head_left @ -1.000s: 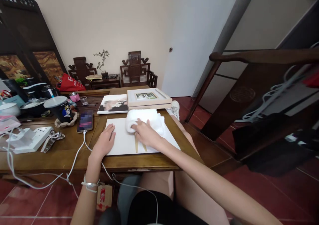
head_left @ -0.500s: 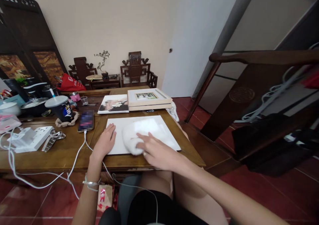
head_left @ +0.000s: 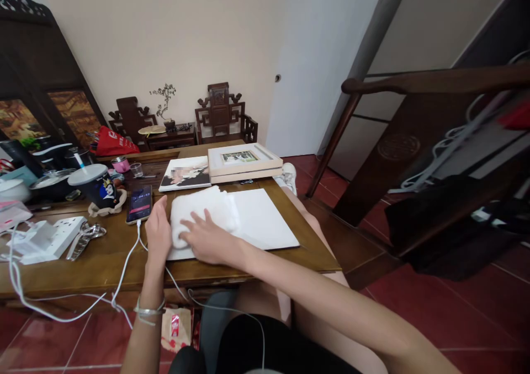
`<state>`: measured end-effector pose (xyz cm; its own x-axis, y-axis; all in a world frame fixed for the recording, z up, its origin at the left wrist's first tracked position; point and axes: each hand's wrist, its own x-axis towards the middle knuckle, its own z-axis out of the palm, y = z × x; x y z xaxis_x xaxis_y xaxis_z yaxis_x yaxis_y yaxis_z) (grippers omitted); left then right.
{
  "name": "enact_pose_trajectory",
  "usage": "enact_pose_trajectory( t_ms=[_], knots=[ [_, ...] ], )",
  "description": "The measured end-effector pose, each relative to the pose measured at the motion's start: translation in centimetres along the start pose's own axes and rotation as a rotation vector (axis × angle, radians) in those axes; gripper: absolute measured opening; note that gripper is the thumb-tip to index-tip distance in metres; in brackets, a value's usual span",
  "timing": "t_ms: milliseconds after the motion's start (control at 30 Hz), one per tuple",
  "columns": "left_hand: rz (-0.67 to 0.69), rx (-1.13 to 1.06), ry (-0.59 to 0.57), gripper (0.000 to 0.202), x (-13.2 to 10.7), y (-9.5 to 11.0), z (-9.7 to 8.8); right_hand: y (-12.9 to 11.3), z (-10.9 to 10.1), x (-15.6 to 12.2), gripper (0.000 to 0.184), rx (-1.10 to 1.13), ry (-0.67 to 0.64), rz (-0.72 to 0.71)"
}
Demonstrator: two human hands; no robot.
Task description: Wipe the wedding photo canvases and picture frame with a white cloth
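A folded white fluffy cloth (head_left: 221, 208) lies over the left part of a flat white board (head_left: 269, 219) on the wooden table. My right hand (head_left: 209, 239) rests on the cloth with its fingers spread, pressing it against the board. At the board's left edge my left hand (head_left: 158, 230) stands on its side, fingers stretched out, close beside the cloth. Whether the left hand touches the board's edge is hard to make out.
Behind the board lie a picture panel (head_left: 186, 174) and a stacked pale frame (head_left: 244, 164). To the left are a charging phone (head_left: 139, 204), a lidded cup (head_left: 97, 186), a white power strip (head_left: 53, 240) and loose cables (head_left: 126, 274). A wooden chair (head_left: 385, 137) stands at right.
My right hand has slid the cloth leftward across the board to its left edge. My left hand has come off the board's surface and turned onto its side at that edge.
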<state>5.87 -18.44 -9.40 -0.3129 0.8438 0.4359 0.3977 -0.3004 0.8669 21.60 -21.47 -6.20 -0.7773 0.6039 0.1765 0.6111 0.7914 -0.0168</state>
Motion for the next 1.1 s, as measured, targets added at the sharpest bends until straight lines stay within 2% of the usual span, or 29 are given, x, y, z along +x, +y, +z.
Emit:
enact_pose_trajectory(
  t_ms=[67, 133, 233, 300, 400, 500, 633, 767, 900, 1100],
  knots=[
    [-0.071, -0.060, -0.014, 0.052, 0.0, 0.1, 0.0, -1.3, -0.9, -2.5, 0.038, -0.002, -0.024, -0.105],
    [-0.079, -0.041, -0.067, 0.055, -0.1, 0.2, 0.1, -2.0, -2.1, -4.9, 0.034, 0.021, -0.081, -0.149],
    [0.071, 0.191, -0.209, 0.049, -0.2, 0.1, 0.2, -1.2, -3.7, -7.1, 0.032, 0.083, -0.160, -0.101],
    [0.198, 0.364, -0.348, 0.045, -0.3, -0.2, 0.3, 0.5, -4.1, -7.1, 0.034, 0.092, -0.156, -0.025],
    [0.284, 0.508, -0.512, 0.044, -0.5, -0.9, 0.5, 3.7, -3.8, -4.8, 0.038, 0.057, -0.132, 0.106],
    [0.291, 0.576, -0.540, 0.044, -0.6, -1.0, 0.5, 6.0, -3.0, -0.9, 0.039, 0.098, -0.118, 0.207],
    [0.336, 0.593, -0.551, 0.041, -0.4, -0.6, 0.3, 6.4, -2.3, 4.2, 0.036, 0.183, -0.087, 0.217],
    [0.336, 0.583, -0.559, 0.040, -0.3, -0.7, 0.2, 6.2, -2.1, 5.7, 0.035, 0.214, -0.057, 0.211],
    [0.297, 0.577, -0.542, 0.044, -0.5, -1.3, 0.3, 8.0, -2.3, 3.1, 0.037, 0.226, -0.042, 0.236],
    [0.293, 0.569, -0.539, 0.046, -0.6, -1.5, 0.4, 12.1, -2.8, -4.1, 0.039, 0.176, -0.002, 0.354]
  ],
)
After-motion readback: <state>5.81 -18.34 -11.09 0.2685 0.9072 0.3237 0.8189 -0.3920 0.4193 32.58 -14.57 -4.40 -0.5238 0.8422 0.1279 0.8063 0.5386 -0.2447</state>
